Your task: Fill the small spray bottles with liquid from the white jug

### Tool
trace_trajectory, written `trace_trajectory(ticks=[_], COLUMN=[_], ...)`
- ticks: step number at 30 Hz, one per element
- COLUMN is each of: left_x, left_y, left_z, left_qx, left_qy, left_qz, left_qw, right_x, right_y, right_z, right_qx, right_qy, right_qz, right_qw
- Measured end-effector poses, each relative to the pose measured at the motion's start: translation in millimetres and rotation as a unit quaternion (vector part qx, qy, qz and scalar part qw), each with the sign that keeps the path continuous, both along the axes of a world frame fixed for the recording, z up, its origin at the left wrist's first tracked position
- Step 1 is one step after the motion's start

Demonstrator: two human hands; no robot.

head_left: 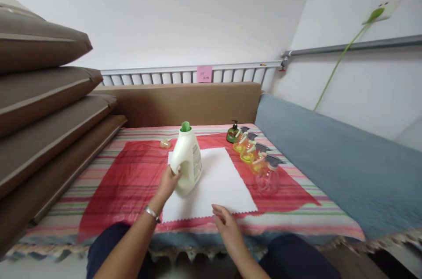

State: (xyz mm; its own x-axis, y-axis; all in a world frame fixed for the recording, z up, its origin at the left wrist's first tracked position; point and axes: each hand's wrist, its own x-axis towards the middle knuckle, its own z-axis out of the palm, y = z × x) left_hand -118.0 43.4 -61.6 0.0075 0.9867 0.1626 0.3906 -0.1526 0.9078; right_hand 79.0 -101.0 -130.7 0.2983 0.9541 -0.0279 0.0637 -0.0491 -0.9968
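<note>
My left hand [170, 181] is wrapped round the handle of a large pale-green detergent jug [187, 160]. The jug has no cap on, and a green spout shows in its mouth; it leans slightly over a white sheet [219, 182] with scalloped edges. Whether its base touches the sheet I cannot tell. My right hand [226, 222] hovers by the sheet's near edge, fingers extended and nothing in them. A small translucent cap [165, 143] lies to the left, behind the jug.
Along the right stand several clear pump bottles, the nearest one [267, 180] pinkish, and a dark green pump bottle [232, 133] at the back. Red plastic [125, 182] covers a striped cloth [85, 175]. Stacked brown cushions [49, 125] rise at left; a blue backrest [329, 147] borders the right.
</note>
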Motion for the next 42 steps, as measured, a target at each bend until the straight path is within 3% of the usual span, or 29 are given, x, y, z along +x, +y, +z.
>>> trace_trajectory(ticks=[10, 18, 23, 32, 36, 42], left_x=[-44, -55, -60, -61, -53, -42], left_y=[-23, -11, 1, 14, 4, -9], left_z=[22.9, 26.9, 15.0, -21.6, -15.8, 0.3], left_qx=[-0.046, -0.073, -0.068, -0.059, -0.031, 0.014], left_qy=[-0.072, -0.076, -0.051, -0.059, -0.062, -0.087], left_qz=[-0.110, -0.149, -0.089, 0.017, 0.027, 0.047], left_qw=[0.990, 0.983, 0.992, 0.996, 0.997, 0.995], right_x=[26, 41, 72, 179, 197, 211], right_y=[-17, -26, -23, 14, 37, 74], right_z=[-15.8, -26.4, -26.7, -15.4, -1.2, 21.0], right_qx=[-0.010, -0.027, -0.017, 0.044, 0.045, 0.058], right_qy=[0.038, 0.056, 0.042, -0.075, -0.140, -0.204], right_qz=[0.031, 0.011, -0.053, -0.272, -0.303, -0.288], right_qw=[0.999, 0.998, 0.998, 0.958, 0.942, 0.934])
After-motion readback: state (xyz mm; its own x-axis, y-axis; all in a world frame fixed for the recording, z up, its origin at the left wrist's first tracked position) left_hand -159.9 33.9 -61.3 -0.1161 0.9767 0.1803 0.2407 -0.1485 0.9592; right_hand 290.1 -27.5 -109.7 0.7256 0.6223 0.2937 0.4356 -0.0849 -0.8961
